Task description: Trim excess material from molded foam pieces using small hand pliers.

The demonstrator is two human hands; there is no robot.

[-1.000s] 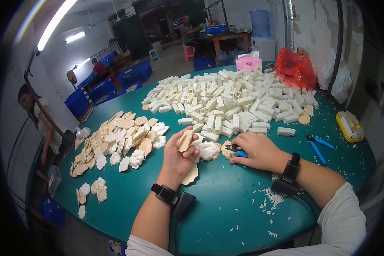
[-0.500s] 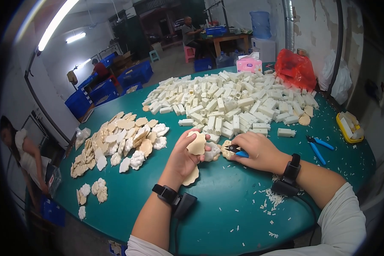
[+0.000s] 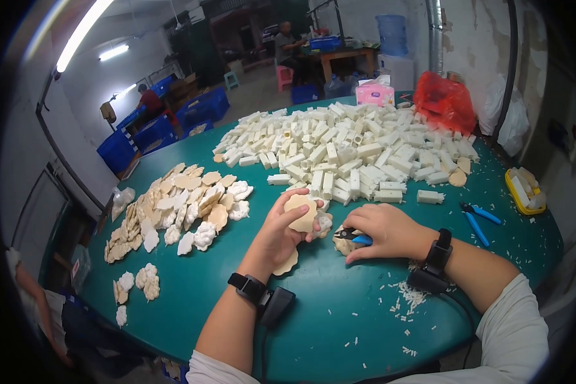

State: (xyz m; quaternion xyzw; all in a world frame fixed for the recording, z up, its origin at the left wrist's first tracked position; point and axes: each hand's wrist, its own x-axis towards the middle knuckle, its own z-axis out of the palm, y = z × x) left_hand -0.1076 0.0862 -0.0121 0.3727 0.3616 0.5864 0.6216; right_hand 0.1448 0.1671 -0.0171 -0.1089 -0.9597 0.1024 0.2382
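My left hand [image 3: 276, 235] is closed around a flat cream plastic piece with a scalloped edge [image 3: 303, 215], thumb across its face. A white lumpy flower-like piece [image 3: 324, 224] shows just beyond those fingers; whether they grip it too I cannot tell. Below the palm lies another scalloped piece [image 3: 287, 264], partly hidden. In my right hand [image 3: 387, 232] is a pair of nippers [image 3: 363, 240] with blue handles and dark jaws. The jaws are over a small cream lumpy piece [image 3: 344, 247], which the right fingers partly cover.
White block-shaped parts [image 3: 339, 150] are heaped across the green table [image 3: 313, 320]. Flat scalloped pieces [image 3: 173, 201] form a pile at left. Spare blue nippers [image 3: 477, 221], a yellow box [image 3: 525, 191] and white clippings [image 3: 409, 301] lie at right. A person [image 3: 35, 301] stands by the left edge.
My left hand has shifted slightly right with the scalloped piece. My right hand has moved a little down and opened a gap from the left. The person at left has come nearer.
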